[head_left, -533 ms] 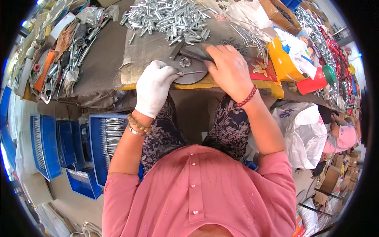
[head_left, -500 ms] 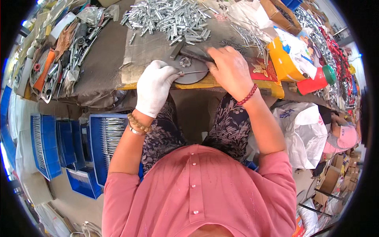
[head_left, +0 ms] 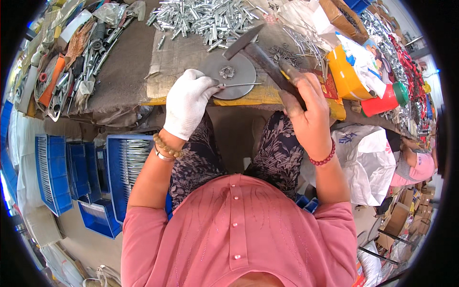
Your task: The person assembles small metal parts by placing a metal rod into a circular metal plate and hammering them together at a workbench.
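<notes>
A white knitted glove covers my left hand [head_left: 188,101], whose thumb and fingers pinch a thin metal rod [head_left: 244,84] at its left end. The rod lies across a round grey metal plate [head_left: 244,71] at the bench's front edge. Near the plate's middle sits a small rough metal piece [head_left: 226,72]. Bare and wrapped round a handle, my right hand [head_left: 308,107] holds a hammer [head_left: 260,55] tilted up to the left. The hammer's head [head_left: 242,42] is above the plate's far edge, apart from the rod.
Many short metal cylinders [head_left: 203,19] are heaped at the back, with small dark pins [head_left: 285,53] nearer. Tools [head_left: 91,52] crowd the left; a yellow container [head_left: 345,71] and a green-lidded red jar [head_left: 385,99] stand right. Blue bins [head_left: 117,182] of rods sit below left. Another person [head_left: 416,165] is at right.
My right hand has moved right and toward me, lifting the hammer off the plate area; its head now points up. My left hand stays on the rod, nearly unmoved.
</notes>
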Action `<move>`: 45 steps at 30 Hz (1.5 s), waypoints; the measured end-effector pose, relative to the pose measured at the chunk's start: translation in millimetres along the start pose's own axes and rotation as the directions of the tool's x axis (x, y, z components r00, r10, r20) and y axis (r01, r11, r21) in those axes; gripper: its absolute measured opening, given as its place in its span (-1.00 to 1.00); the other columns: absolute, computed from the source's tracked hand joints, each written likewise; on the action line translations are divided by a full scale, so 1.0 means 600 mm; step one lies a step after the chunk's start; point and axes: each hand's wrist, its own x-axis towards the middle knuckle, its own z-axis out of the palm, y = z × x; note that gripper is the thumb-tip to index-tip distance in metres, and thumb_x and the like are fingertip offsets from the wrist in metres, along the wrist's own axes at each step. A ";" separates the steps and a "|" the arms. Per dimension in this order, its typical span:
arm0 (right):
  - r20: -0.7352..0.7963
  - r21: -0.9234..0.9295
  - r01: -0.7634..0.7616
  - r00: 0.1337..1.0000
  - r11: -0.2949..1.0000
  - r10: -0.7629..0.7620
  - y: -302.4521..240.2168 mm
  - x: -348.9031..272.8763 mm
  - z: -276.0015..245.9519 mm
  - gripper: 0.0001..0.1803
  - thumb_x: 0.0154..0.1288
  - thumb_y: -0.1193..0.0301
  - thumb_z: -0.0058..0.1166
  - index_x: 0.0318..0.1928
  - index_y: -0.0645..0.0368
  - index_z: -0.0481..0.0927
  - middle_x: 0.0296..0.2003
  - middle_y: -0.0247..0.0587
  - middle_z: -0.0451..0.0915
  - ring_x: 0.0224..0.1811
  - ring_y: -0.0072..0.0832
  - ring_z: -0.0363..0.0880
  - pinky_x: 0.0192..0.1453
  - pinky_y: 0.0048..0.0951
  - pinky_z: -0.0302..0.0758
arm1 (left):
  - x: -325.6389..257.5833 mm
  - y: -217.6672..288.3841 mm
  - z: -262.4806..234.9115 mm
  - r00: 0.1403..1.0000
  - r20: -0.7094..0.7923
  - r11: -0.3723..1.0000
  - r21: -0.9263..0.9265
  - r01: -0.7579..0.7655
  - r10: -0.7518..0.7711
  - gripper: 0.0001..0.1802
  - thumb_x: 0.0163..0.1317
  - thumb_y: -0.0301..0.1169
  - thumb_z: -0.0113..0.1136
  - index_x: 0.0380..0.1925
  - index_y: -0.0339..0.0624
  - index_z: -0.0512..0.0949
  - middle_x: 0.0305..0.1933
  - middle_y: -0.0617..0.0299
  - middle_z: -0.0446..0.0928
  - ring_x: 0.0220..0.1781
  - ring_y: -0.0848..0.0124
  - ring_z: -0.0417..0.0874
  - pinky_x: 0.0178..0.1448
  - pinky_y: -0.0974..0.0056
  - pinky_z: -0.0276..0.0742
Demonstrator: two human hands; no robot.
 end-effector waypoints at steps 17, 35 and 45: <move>0.155 -0.231 0.089 0.986 0.969 -0.053 -0.029 -0.033 0.013 -0.60 0.26 0.59 0.26 0.12 0.08 0.70 -0.16 -0.15 0.60 -0.29 -0.07 0.69 -0.26 -0.16 0.59 | -0.004 0.002 0.001 0.999 -0.029 0.999 0.017 -0.033 0.034 -0.88 0.18 -0.49 0.45 -0.27 -0.16 0.74 -0.23 0.13 0.59 -0.13 0.11 0.67 -0.03 0.13 0.60; -0.017 -0.051 0.122 0.992 0.991 -0.123 0.032 0.007 0.046 -0.53 0.25 0.63 0.12 0.18 0.13 0.64 -0.11 -0.03 0.63 -0.12 0.07 0.69 -0.10 -0.06 0.67 | 0.022 -0.018 -0.003 0.962 -0.027 0.957 0.111 -0.267 0.271 -0.93 0.15 -0.45 0.33 -0.35 -0.09 0.69 -0.23 0.07 0.58 -0.05 0.03 0.63 0.02 0.02 0.60; 0.121 -0.335 0.189 0.980 0.923 -0.157 0.008 0.014 0.073 -0.83 0.16 0.45 0.30 -0.27 0.09 0.57 -0.15 -0.22 0.55 0.02 -0.20 0.59 0.04 -0.17 0.55 | -0.008 0.012 -0.007 1.000 -0.022 1.000 -0.020 -0.016 0.016 -0.90 0.16 -0.43 0.49 -0.32 -0.14 0.78 -0.26 0.11 0.60 -0.13 0.11 0.67 -0.04 0.10 0.60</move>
